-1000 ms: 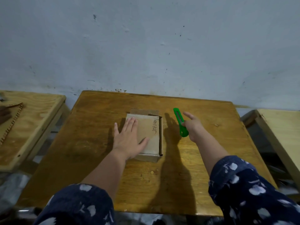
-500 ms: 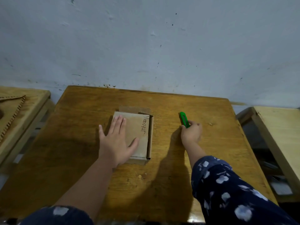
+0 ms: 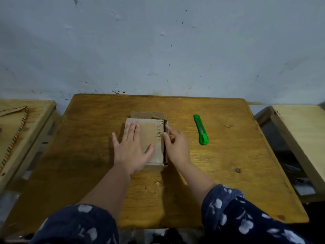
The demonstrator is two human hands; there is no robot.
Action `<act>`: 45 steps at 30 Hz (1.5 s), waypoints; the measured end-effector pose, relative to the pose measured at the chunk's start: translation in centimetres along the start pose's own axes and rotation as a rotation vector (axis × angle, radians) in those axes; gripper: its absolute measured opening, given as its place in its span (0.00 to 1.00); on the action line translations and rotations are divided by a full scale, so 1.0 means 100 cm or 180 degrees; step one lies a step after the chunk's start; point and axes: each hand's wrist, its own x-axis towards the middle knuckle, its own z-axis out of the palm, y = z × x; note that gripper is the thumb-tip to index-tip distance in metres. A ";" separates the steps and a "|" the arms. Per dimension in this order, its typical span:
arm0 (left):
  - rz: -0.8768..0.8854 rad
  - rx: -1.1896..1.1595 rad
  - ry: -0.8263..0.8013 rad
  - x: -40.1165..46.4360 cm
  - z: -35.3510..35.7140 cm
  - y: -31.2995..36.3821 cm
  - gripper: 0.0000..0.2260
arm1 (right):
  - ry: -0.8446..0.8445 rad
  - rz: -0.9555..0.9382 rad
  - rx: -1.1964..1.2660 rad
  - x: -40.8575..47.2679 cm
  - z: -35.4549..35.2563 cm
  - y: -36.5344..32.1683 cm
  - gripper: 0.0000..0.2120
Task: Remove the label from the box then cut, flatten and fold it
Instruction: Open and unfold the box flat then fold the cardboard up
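While my left hand (image 3: 131,150) lies flat on the cardboard box (image 3: 154,150), fingers straight and spread, palm pressing its top face, my right hand (image 3: 176,147) sits at the box's right edge with fingers loosely extended, fingertips touching the rim there and holding nothing. That box rests near the middle of the wooden table (image 3: 228,173), with one flap (image 3: 147,114) folded out flat toward the wall (image 3: 158,50). On its top lies a paler paper label (image 3: 159,138) bearing handwriting that reads "Mansyur", running along the right side; my left thumb rests just beside it. Along the right edge a dark gap shows where the side stands slightly open.

To the right of my right hand, apart from it, a green utility knife (image 3: 201,129) lies on the table, its fat end toward me; whether a blade is out I cannot tell. Both my forearms are bare, with dark blue sleeves (image 3: 246,217) patterned in white pushed up. Lighter wooden tables stand to either side, the left one (image 3: 35,110) carrying a notched brown piece (image 3: 14,120).
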 end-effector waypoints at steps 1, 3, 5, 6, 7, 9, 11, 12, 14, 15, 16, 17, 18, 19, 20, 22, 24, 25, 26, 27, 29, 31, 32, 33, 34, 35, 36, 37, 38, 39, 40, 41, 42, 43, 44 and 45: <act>0.0011 0.0000 0.0008 0.000 0.000 0.000 0.39 | -0.0015 -0.0035 -0.0030 -0.006 0.001 0.000 0.17; 0.0037 -0.0020 0.0012 0.000 0.000 -0.001 0.39 | 0.0018 -0.0027 -0.0106 -0.012 0.001 0.000 0.18; 0.0066 -0.0043 -0.0013 0.001 0.000 -0.004 0.39 | 0.0126 0.0072 -0.0193 -0.012 0.000 0.002 0.18; 0.0072 -0.0051 -0.0034 0.002 -0.001 -0.006 0.39 | 0.0170 0.0169 -0.0210 -0.011 -0.002 0.005 0.19; 0.0072 -0.0052 -0.0058 0.003 -0.002 -0.009 0.39 | 0.0193 0.0313 -0.0199 -0.011 -0.004 0.009 0.19; 0.0081 -0.0031 -0.0071 0.003 -0.004 -0.016 0.38 | 0.0158 0.0585 -0.0242 -0.011 -0.007 0.018 0.19; 0.0103 0.0005 -0.0078 0.004 -0.005 -0.023 0.38 | 0.0008 0.0618 -0.0466 -0.010 -0.005 0.026 0.19; 0.0111 0.0018 -0.0088 0.005 -0.005 -0.026 0.38 | -0.0045 0.0610 -0.0580 -0.009 -0.003 0.026 0.20; 0.0108 0.0025 -0.0104 0.006 -0.005 -0.028 0.38 | -0.0038 0.0615 -0.0758 -0.007 0.001 0.019 0.23; 0.0102 0.0022 -0.0096 0.007 -0.005 -0.028 0.38 | 0.0015 0.0561 -0.0876 -0.006 0.003 0.015 0.25; 0.0095 0.0016 -0.0079 0.007 -0.005 -0.028 0.38 | 0.0064 0.0454 -0.1038 -0.006 0.005 0.010 0.27; 0.0093 0.0005 -0.0057 0.006 -0.006 -0.028 0.38 | 0.0090 0.0325 -0.1227 -0.007 0.007 0.005 0.28; 0.0099 -0.0005 -0.0037 0.006 -0.006 -0.028 0.38 | 0.0091 0.0212 -0.1423 -0.008 0.008 0.001 0.29; 0.0109 -0.0016 -0.0025 0.005 -0.006 -0.028 0.38 | 0.0064 0.0141 -0.1610 -0.009 0.010 -0.002 0.30; 0.0118 -0.0023 -0.0019 0.005 -0.006 -0.028 0.38 | 0.0020 0.0105 -0.1775 -0.010 0.011 -0.004 0.31; 0.0129 -0.0025 -0.0023 0.005 -0.006 -0.028 0.38 | -0.0118 0.0137 -0.1882 -0.010 0.011 -0.007 0.31; 0.0140 -0.0022 -0.0037 0.006 -0.006 -0.027 0.38 | -0.0173 0.0196 -0.1617 -0.012 0.008 -0.008 0.29; 0.0156 -0.0027 -0.0037 0.006 -0.006 -0.027 0.38 | -0.0147 0.0192 -0.1441 -0.014 0.005 -0.008 0.28; 0.0178 -0.0027 -0.0037 0.007 -0.006 -0.027 0.38 | -0.0090 0.0181 -0.1285 -0.016 0.002 -0.009 0.27; 0.0205 -0.0011 -0.0040 0.009 -0.006 -0.028 0.38 | -0.0012 0.0191 -0.1129 -0.018 -0.003 -0.009 0.26; 0.0253 0.0049 -0.0066 0.015 -0.005 -0.029 0.38 | 0.0146 0.0348 -0.0789 -0.018 -0.012 -0.005 0.23; 0.0286 0.0079 -0.0091 0.022 -0.004 -0.030 0.38 | 0.0334 0.0572 -0.0646 -0.013 -0.023 0.002 0.22; 0.0308 0.0084 -0.0104 0.025 -0.004 -0.030 0.38 | 0.0420 0.0648 -0.0662 -0.011 -0.028 0.008 0.23; 0.0336 0.0092 -0.0116 0.027 -0.004 -0.031 0.38 | 0.0462 0.0715 -0.0747 -0.009 -0.032 0.014 0.23; 0.0363 0.0103 -0.0122 0.029 -0.004 -0.031 0.38 | 0.0446 0.0776 -0.0925 -0.008 -0.034 0.021 0.24; 0.0388 0.0112 -0.0122 0.030 -0.003 -0.032 0.38 | 0.0371 0.0837 -0.1161 -0.007 -0.036 0.029 0.25; 0.0405 0.0110 -0.0114 0.030 -0.003 -0.033 0.38 | 0.0276 0.0893 -0.1378 -0.007 -0.036 0.036 0.25; 0.0417 0.0101 -0.0100 0.030 -0.002 -0.034 0.38 | 0.0189 0.0933 -0.1523 -0.008 -0.036 0.042 0.24; 0.0427 0.0087 -0.0085 0.030 -0.002 -0.034 0.38 | 0.0137 0.0942 -0.1588 -0.009 -0.037 0.046 0.23; 0.0436 0.0071 -0.0076 0.030 -0.001 -0.035 0.38 | 0.0130 0.0920 -0.1625 -0.009 -0.037 0.047 0.21; 0.0446 0.0049 -0.0076 0.031 -0.001 -0.036 0.38 | 0.0170 0.0849 -0.1707 -0.008 -0.036 0.046 0.20; 0.0453 0.0028 -0.0078 0.031 -0.001 -0.036 0.39 | 0.0230 0.0728 -0.1848 -0.005 -0.035 0.043 0.19; 0.0456 0.0005 -0.0078 0.031 -0.002 -0.036 0.39 | 0.0296 0.0562 -0.1995 -0.001 -0.034 0.038 0.18; 0.0456 -0.0016 -0.0073 0.031 -0.002 -0.035 0.38 | 0.0349 0.0360 -0.2098 0.006 -0.032 0.033 0.18; 0.0458 -0.0034 -0.0061 0.031 -0.002 -0.035 0.38 | 0.0361 0.0150 -0.2162 0.013 -0.030 0.027 0.20; 0.0464 -0.0047 -0.0048 0.030 -0.003 -0.035 0.38 | 0.0312 -0.0040 -0.2214 0.022 -0.028 0.020 0.23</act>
